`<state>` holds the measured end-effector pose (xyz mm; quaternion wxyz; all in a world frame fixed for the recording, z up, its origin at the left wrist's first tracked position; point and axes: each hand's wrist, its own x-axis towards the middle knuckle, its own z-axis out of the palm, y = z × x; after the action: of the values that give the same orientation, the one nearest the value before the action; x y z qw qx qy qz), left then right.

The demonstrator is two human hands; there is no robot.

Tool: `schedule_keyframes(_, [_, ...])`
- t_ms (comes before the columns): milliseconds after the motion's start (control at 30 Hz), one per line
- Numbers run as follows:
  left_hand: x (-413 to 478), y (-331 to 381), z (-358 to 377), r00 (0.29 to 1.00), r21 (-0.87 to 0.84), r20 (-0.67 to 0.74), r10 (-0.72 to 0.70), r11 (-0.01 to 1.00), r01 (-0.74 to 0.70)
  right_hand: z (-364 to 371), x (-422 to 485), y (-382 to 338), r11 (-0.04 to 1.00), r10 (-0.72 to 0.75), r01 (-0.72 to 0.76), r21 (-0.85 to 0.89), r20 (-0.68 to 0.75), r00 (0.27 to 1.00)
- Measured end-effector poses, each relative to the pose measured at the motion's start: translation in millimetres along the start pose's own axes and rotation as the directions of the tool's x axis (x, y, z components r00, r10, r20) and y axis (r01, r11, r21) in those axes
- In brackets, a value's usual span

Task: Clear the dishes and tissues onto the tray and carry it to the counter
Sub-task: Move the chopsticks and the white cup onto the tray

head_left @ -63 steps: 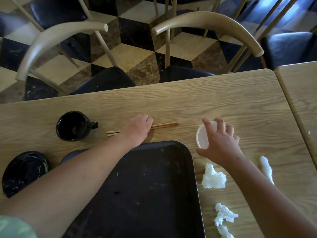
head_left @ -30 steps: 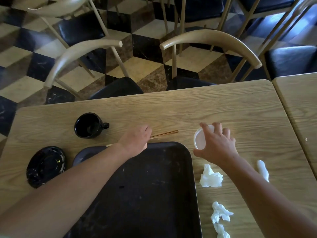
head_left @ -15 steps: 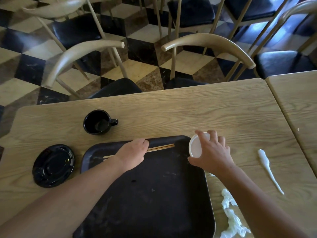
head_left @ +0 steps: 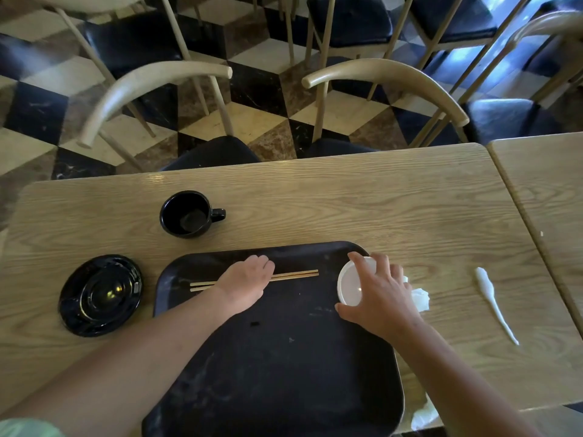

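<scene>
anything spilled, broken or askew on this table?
No spill or breakage shows. Loose tissues are the only mess: one twisted into a strip right of the tray, one crumpled behind the right hand, another at the table's near edge.

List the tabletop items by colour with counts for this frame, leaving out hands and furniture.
Black: 3, the mug, the saucer and the tray.
White: 4, the cup, the twisted tissue, the crumpled tissue and the tissue at the near edge.
Wood-coloured: 2, the chopsticks.
Total: 9.
</scene>
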<state>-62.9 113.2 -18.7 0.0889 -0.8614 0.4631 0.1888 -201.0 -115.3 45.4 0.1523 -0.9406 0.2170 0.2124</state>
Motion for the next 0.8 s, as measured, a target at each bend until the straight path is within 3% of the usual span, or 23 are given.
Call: schedule_keyframes(800, [9.8,-0.7,-1.1,0.992,0.026,-0.085,-0.096,0.995,0.099,22.1,5.6,-10.3,0.999,-0.02,0.02,-0.037,-0.001,1.0])
